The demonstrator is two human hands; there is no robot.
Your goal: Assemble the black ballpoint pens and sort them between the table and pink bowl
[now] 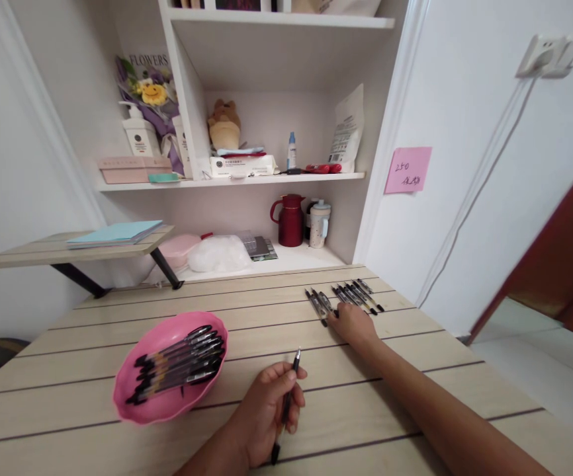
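Observation:
A pen point(289, 396) with a black grip lies across my left hand point(271, 403), thumb and fingers closed on it, its bare silvery tip pointing away from me. Further off to the right, my right hand point(353, 327) is bent low over a row of pens on the table, with its fingertips at the black end of a pen point(325, 301). Part of that pen and the fingers' undersides are hidden. More pens point(358, 295) lie side by side just beyond the knuckles. On the left, a pink bowl point(128, 406) holds several black-capped pens point(182, 360).
The wood-look table point(247, 344) has dark lines across it. A small raised stand point(33, 250) with a blue notebook point(118, 233) is at the back left. Behind are white shelves point(266, 182) with a red jug point(291, 221) and a cup point(319, 226).

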